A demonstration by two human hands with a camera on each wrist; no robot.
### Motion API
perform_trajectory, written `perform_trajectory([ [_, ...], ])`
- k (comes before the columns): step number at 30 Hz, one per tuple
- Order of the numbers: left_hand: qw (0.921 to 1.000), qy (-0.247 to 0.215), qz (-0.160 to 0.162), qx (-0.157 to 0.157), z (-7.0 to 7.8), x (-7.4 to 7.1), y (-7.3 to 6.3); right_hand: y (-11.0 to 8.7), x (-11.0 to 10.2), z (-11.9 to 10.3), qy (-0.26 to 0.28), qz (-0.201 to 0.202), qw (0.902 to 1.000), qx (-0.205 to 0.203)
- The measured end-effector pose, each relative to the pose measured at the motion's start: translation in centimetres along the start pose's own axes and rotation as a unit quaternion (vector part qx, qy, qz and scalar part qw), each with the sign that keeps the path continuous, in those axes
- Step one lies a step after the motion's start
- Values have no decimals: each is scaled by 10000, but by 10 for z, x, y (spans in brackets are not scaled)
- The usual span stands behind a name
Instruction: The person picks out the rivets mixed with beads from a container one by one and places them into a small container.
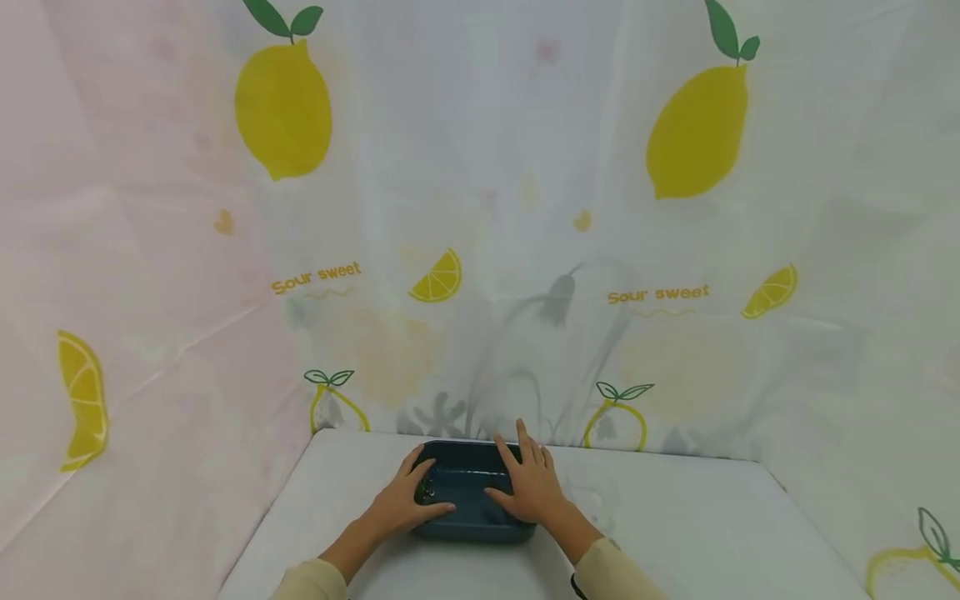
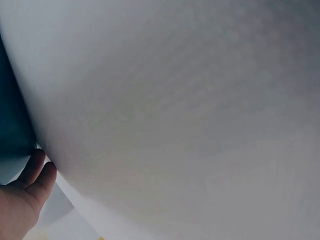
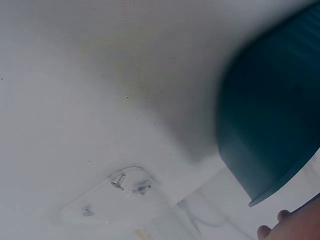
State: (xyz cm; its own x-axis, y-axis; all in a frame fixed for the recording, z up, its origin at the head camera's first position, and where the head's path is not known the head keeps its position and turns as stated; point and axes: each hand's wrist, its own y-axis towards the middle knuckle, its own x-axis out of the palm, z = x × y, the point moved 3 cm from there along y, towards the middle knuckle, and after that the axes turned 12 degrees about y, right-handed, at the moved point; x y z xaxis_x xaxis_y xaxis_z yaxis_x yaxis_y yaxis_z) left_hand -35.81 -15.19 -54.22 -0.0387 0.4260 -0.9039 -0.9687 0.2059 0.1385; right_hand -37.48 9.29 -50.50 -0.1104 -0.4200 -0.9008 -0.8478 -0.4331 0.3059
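A dark teal rectangular plastic bin [image 1: 472, 532] stands on the white table. My left hand [image 1: 401, 500] grips its left side, the thumb inside and fingers along the outer wall; two fingertips show low against that wall in the left wrist view. Small shiny pieces [image 1: 429, 492] lie at the bin's left end, partly hidden by this hand. Over the right rim, my right hand [image 1: 534, 487] spreads its fingers nearly straight, with the thumb reaching across the inside. Its fingertips appear close to the bin's rim in the right wrist view.
Right of the bin lies a clear flat tray [image 3: 107, 192] with a few small metal pieces [image 3: 141, 187] on it. The white table [image 1: 697, 525] ends at a lemon-print curtain [image 1: 517, 333] behind and on both sides.
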Motion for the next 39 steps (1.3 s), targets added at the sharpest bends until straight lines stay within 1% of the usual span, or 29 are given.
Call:
perform_trajectory([
  [2, 10000, 10, 52, 36, 0, 0, 0, -1, 2, 0, -28, 2, 10000, -9],
  [9, 9997, 29, -247, -3, -3, 10, -10, -14, 15, 0, 139, -281, 9995, 106],
  [14, 9999, 68, -68, 38, -5, 4, -8, -8, 15, -4, 121, -118, 9999, 26],
  [19, 9999, 21, -79, 66, -4, 0, -5, -3, 13, -5, 23, -132, 9999, 41],
  [23, 9999, -36, -123, 112, -1, 1, -3, -4, 14, -3, -27, -179, 9998, 117],
  [27, 9999, -55, -134, 68, 1, 3, -3, -4, 14, -5, -79, -82, 9999, -16],
  [30, 10000, 22, -58, 52, 1, 3, -1, -1, 14, -9, -144, -11, 9998, -121],
  [32, 10000, 75, 20, 59, 1, 4, 0, 1, 14, -13, -151, -72, 9998, -112],
  [37, 9994, 319, 138, -1, -1, 4, 2, 9, 14, -25, -169, -384, 9991, -96],
  [39, 9992, 361, 165, -8, 0, 3, 3, 12, 15, -30, -215, -390, 9989, -111],
])
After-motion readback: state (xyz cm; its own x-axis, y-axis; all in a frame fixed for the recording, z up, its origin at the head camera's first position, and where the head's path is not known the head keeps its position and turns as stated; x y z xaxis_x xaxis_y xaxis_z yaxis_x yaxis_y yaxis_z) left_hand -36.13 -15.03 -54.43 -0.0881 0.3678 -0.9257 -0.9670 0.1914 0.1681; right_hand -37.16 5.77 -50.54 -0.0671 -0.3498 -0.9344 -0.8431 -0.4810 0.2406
